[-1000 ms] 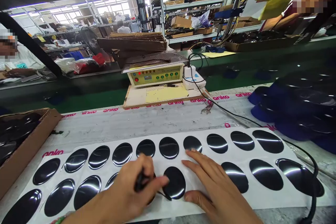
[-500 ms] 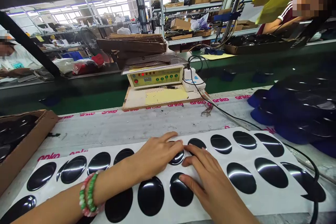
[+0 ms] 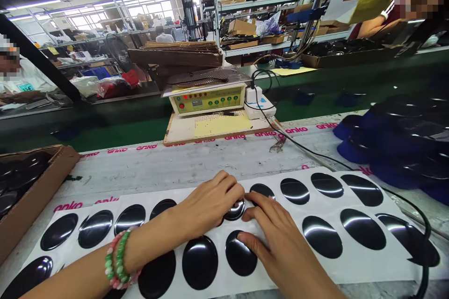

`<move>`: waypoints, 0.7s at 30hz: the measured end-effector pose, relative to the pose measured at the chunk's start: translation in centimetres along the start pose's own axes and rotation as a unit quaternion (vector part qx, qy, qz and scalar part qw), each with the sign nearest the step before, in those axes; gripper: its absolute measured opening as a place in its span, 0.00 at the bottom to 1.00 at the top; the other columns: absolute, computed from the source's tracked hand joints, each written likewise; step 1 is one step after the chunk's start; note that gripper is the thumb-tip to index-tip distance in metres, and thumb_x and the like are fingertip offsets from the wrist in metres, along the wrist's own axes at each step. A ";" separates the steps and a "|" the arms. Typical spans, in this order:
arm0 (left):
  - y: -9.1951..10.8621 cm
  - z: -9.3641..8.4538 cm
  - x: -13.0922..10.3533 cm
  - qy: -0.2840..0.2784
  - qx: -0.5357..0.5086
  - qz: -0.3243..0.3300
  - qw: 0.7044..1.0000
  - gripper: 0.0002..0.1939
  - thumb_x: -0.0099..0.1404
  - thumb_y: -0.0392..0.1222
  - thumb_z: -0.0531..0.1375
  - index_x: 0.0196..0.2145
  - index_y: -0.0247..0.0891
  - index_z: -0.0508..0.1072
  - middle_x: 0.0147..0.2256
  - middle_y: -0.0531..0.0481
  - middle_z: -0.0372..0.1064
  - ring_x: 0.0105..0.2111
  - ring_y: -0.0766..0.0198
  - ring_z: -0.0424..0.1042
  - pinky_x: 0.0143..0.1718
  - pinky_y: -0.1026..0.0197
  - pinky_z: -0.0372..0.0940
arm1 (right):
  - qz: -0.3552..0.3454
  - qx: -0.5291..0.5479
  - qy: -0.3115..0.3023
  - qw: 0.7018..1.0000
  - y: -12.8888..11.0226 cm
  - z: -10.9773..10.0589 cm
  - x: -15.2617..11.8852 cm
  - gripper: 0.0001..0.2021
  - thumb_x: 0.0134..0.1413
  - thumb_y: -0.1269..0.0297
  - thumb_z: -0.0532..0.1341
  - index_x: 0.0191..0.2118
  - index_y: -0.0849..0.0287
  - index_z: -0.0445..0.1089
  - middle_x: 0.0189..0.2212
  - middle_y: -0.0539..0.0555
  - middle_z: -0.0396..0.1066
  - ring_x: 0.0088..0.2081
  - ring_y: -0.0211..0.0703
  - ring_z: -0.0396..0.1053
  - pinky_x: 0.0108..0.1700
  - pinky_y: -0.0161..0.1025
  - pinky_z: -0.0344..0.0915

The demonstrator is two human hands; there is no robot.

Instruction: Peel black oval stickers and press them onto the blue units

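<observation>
White sheets carry rows of glossy black discs [image 3: 199, 261], lying flat on the bench under my hands. From the left, my left hand [image 3: 219, 201] reaches across with its fingers curled down and pressed together at one small disc [image 3: 235, 210] in the back row; its fingertips are partly hidden, so what they pinch cannot be made out. My right hand [image 3: 271, 226] rests at the right of that disc, fingers bent and thumb apart. Its thumb tip lies over the upper edge of a front-row disc [image 3: 241, 253]. Beaded bracelets [image 3: 119, 259] circle my left wrist.
A cardboard box [image 3: 52, 187] of black parts stands at the left. Dark blue bowl-shaped parts [image 3: 396, 145] are piled at the right. A control box [image 3: 208, 100] and a power strip [image 3: 259, 107] sit behind; a black cable [image 3: 414, 210] crosses the sheets' right end. Co-workers sit beyond.
My left hand's fingers, one of them stretched out before, have curled in and closed over the small disc. My right hand has barely moved.
</observation>
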State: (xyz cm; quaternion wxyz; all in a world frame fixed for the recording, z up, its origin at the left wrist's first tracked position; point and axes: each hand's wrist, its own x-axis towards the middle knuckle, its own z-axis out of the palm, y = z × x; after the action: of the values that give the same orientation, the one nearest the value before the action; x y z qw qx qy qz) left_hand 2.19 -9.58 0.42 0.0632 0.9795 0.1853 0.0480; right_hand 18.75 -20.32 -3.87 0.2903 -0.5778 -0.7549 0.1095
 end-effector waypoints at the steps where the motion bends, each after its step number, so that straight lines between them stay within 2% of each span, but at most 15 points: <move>1: 0.0 0.2 -0.2 0.012 -0.005 0.005 1.000 0.21 0.55 0.19 0.51 0.43 0.38 0.60 0.49 0.43 0.65 0.53 0.54 0.62 0.45 0.56 0.67 | 0.000 0.001 0.000 1.000 0.0 0.0 0.0 0.06 0.56 0.67 0.61 0.39 0.53 0.62 0.52 0.57 0.66 0.52 0.53 0.66 0.52 0.61 0.63; 3: 0.0 0.5 -0.6 0.035 -0.038 0.021 0.998 0.21 0.56 0.19 0.49 0.43 0.37 0.60 0.52 0.42 0.65 0.55 0.55 0.62 0.49 0.55 0.65 | 0.006 0.003 0.001 1.000 -0.1 -0.1 0.1 0.06 0.57 0.66 0.61 0.38 0.53 0.62 0.52 0.57 0.66 0.53 0.53 0.65 0.52 0.60 0.64; 7: 0.0 1.0 -0.7 0.074 -0.092 0.018 0.993 0.17 0.59 0.20 0.45 0.39 0.37 0.61 0.42 0.44 0.71 0.43 0.59 0.71 0.43 0.58 0.66 | 0.015 0.006 -0.009 1.000 -0.2 -0.3 0.1 0.04 0.57 0.65 0.60 0.38 0.53 0.63 0.52 0.56 0.67 0.53 0.52 0.66 0.50 0.59 0.66; 13: -0.2 1.4 -1.2 0.131 -0.164 0.044 0.977 0.11 0.63 0.24 0.47 0.34 0.40 0.60 0.33 0.50 0.68 0.34 0.63 0.68 0.36 0.61 0.64 | 0.012 -0.004 -0.017 1.000 -0.2 -0.5 -0.3 0.05 0.57 0.66 0.60 0.39 0.53 0.64 0.53 0.57 0.67 0.52 0.53 0.66 0.52 0.62 0.64; 16: -0.4 1.4 -2.4 0.179 -0.223 0.029 0.958 0.08 0.65 0.31 0.53 0.33 0.41 0.56 0.30 0.53 0.64 0.31 0.66 0.65 0.32 0.64 0.63 | 0.016 -0.009 -0.024 1.000 -0.3 -0.3 -0.3 0.04 0.57 0.66 0.59 0.39 0.54 0.64 0.53 0.57 0.66 0.53 0.53 0.65 0.53 0.61 0.63; 18: -0.6 0.8 -3.3 0.227 -0.261 -0.011 0.938 0.11 0.65 0.35 0.56 0.33 0.42 0.53 0.28 0.55 0.59 0.29 0.68 0.64 0.31 0.65 0.63 | 0.016 -0.012 -0.027 0.999 -0.3 -0.2 -0.4 0.04 0.57 0.65 0.59 0.39 0.54 0.64 0.54 0.57 0.66 0.54 0.53 0.65 0.52 0.60 0.64; 19: -0.7 0.2 -3.7 0.265 -0.290 -0.040 0.919 0.12 0.65 0.35 0.56 0.33 0.42 0.52 0.27 0.57 0.56 0.28 0.68 0.62 0.30 0.65 0.64 | 0.017 -0.015 -0.023 0.999 -0.2 -0.2 -0.4 0.04 0.57 0.65 0.59 0.38 0.53 0.64 0.54 0.57 0.66 0.54 0.53 0.65 0.52 0.59 0.64; 20: -0.8 -0.5 -4.1 0.315 -0.327 -0.076 0.888 0.14 0.65 0.35 0.57 0.32 0.42 0.51 0.25 0.59 0.53 0.26 0.69 0.61 0.30 0.65 0.64 | 0.016 -0.020 -0.018 1.000 0.0 -0.2 -0.5 0.03 0.57 0.65 0.59 0.38 0.53 0.64 0.54 0.57 0.66 0.54 0.52 0.65 0.52 0.59 0.64; 21: -0.8 -1.4 -4.4 0.371 -0.368 -0.114 0.845 0.15 0.64 0.34 0.57 0.30 0.42 0.50 0.23 0.60 0.50 0.24 0.71 0.59 0.29 0.65 0.64 | 0.015 -0.025 -0.011 1.000 0.2 -0.3 -0.6 0.03 0.57 0.64 0.59 0.37 0.53 0.64 0.54 0.56 0.66 0.54 0.52 0.66 0.52 0.58 0.65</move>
State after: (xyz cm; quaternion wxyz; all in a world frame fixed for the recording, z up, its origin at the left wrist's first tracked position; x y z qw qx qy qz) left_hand -2.36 -10.29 1.33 0.3504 0.7656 0.2736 0.4650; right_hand 19.23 -20.89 -3.94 0.2657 -0.5953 -0.7516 0.1013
